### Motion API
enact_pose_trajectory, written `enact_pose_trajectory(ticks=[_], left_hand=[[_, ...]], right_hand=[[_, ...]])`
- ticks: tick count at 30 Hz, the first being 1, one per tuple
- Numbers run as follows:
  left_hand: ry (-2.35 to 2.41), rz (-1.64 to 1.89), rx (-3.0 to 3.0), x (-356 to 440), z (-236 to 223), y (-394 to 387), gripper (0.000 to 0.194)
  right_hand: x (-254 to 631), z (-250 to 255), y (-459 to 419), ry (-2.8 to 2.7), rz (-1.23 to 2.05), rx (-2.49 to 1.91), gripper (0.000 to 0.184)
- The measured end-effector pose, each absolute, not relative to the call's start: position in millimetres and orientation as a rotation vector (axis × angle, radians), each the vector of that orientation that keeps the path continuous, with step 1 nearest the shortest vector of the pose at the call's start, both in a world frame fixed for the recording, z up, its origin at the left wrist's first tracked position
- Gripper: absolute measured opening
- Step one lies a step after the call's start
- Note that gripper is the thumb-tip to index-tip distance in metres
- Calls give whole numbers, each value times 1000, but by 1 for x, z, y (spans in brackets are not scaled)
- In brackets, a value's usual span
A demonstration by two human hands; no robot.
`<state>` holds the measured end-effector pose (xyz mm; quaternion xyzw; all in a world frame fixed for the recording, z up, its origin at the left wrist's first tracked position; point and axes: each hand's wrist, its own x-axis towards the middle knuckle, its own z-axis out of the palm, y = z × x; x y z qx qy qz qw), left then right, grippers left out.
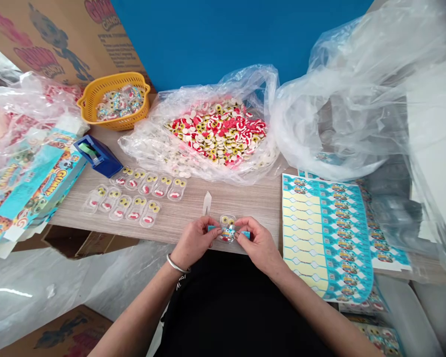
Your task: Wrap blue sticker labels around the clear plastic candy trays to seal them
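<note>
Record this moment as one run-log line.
Left hand: pinching blue label strip; Right hand: pinching same strip; Strip: across clear pack; Table left: two rows of filled packs; Table right: label sheet

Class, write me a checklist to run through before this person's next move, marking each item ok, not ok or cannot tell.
1. Grip: ok. The left hand and right hand each pinch an end of the blue label.
2. Label position: ok. Its printed middle lies across the small clear tray.
3. Label ends folded against the tray: not ok. They stick out on both sides.
4. Tray underside: cannot tell. It is hidden.
5. More labels: ok. The label sheet has a column of printed ones.
6. Other filled trays: ok. They lie in two rows, apart from the hands.
</note>
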<state>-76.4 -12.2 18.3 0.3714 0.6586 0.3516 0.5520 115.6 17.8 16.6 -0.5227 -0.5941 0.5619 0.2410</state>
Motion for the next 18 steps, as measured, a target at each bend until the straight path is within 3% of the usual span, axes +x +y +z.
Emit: enact_pose_trajectory(ticks=[3, 10, 18], left_hand=[[1583, 874, 952, -77, 19, -8, 36], [1690, 886, 1139, -77, 8, 0, 18], [1879, 823, 1261, -76, 8, 8, 21]], right_hand=[[112, 17, 19, -1656, 1468, -1510, 18], [108, 13, 26, -1758, 1376, -1568, 22], [100, 12, 34, -2105, 1195, -1635, 34]])
